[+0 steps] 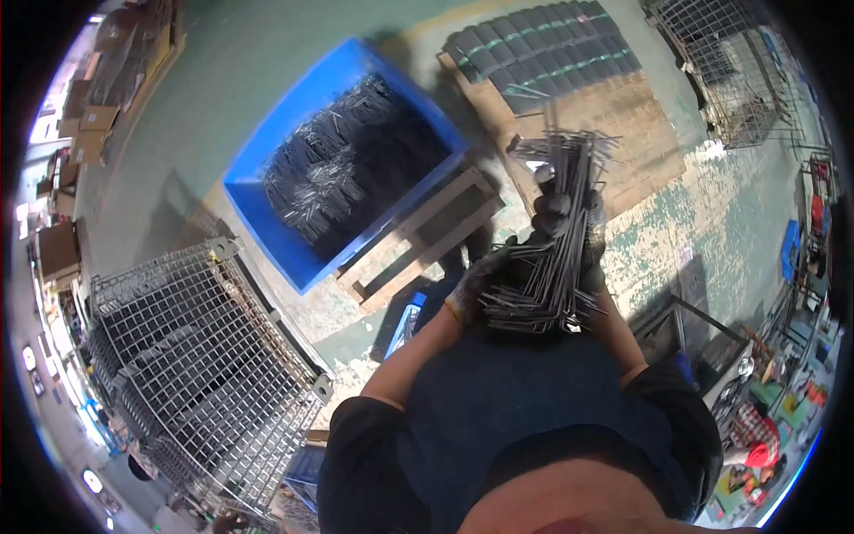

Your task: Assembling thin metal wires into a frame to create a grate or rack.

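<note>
Many rods (pixel 575 233) (bent) in gloved fingers (pixel 551 204)

I count one blue bin (pixel 269 238), at least two wire cages (pixel 212 360), two gloved hands (pixel 480 283); bent rods (pixel 567 245) past tallying.

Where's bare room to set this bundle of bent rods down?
Right of the held bent rods: near part of the wooden board, bordered by the banded bundles and the worn floor. That floor is also bare between the board and the black metal frame. Crowded: the board's far end under those bundles, and much of the blue bin, where loose rods lie.
</note>
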Demonstrator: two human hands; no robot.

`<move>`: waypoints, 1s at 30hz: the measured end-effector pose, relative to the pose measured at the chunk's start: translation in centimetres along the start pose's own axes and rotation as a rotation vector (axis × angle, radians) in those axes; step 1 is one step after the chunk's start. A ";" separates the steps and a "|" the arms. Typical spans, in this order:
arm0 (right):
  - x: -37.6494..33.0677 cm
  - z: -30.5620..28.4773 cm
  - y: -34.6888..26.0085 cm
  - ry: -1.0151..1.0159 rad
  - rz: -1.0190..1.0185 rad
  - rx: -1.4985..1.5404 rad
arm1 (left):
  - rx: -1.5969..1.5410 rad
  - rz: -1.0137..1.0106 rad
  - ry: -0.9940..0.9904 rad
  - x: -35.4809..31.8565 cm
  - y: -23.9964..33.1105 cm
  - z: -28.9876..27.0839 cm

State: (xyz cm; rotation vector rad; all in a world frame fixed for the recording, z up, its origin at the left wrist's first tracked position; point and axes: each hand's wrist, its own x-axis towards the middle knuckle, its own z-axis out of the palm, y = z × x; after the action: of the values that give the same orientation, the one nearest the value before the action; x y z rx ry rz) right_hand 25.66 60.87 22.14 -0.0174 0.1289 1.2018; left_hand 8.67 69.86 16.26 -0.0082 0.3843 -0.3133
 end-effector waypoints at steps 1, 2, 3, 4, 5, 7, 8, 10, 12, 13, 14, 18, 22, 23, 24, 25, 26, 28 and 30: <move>0.0 -0.3 -0.7 -0.080 -0.031 0.031 | 0.115 0.062 0.089 0.7 0.8 1.6; -0.6 -0.9 -0.7 -0.080 -0.119 0.070 | 0.231 0.121 0.182 1.0 1.4 3.2; -1.5 0.1 -0.9 -0.103 -0.186 0.040 | 0.354 0.152 0.257 1.3 1.9 5.3; -1.4 -0.8 0.1 -0.121 -0.201 0.069 | 0.415 0.169 0.288 0.7 2.3 5.6; -1.9 -0.5 0.6 -0.132 -0.241 0.074 | 0.419 0.160 0.289 1.1 2.6 5.5; -4.3 0.1 0.3 -0.153 -0.283 0.125 | 0.554 0.022 0.243 3.7 2.8 6.1; -4.5 -0.4 0.9 -0.172 -0.267 0.114 | 0.458 0.055 0.111 4.2 2.6 4.1; -7.3 1.2 1.6 -0.125 -0.453 0.053 | 0.536 -0.145 0.108 5.8 1.4 5.6; -9.1 1.1 2.4 -0.060 -0.557 -0.040 | 0.365 -0.397 -0.059 7.8 0.5 2.8; -10.5 0.5 2.0 -0.120 -0.622 -0.061 | 0.472 -0.514 -0.006 7.9 -0.4 5.7; -11.9 0.7 2.0 -0.124 -0.697 -0.118 | 0.563 -0.495 -0.059 8.5 -1.7 5.9; -20.3 1.4 1.7 -0.010 -1.010 -0.253 | 0.524 -0.523 -0.496 11.3 -7.3 5.5; -26.2 1.3 0.0 0.172 -1.080 -0.099 | 0.598 -0.616 0.017 13.3 -17.0 13.0; -28.3 1.1 -2.2 0.191 -1.135 -0.042 | 0.654 -0.768 -0.036 13.9 -19.9 13.2; -33.0 0.9 -1.6 0.224 -1.240 0.027 | 0.732 -0.866 -0.091 14.9 -23.3 13.2; -36.9 0.1 -0.8 0.222 -1.295 0.103 | 0.810 -0.908 -0.138 16.1 -26.0 12.6; -38.2 0.6 -2.0 -0.022 -1.315 -0.019 | 0.864 -0.886 -0.172 16.9 -27.7 11.9; -41.6 -0.5 -2.3 -0.063 -1.424 -0.080 | 1.112 -0.798 -0.604 22.2 -31.3 4.4; -44.2 -1.0 -2.6 0.146 -1.539 -0.094 | 1.071 -0.964 -0.702 25.8 -34.6 4.6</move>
State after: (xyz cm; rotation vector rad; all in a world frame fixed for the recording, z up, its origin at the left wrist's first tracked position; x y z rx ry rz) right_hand 12.30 18.84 25.80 -0.2418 0.1366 -0.3340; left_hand 22.71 28.94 13.33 0.7472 -0.5609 -1.3902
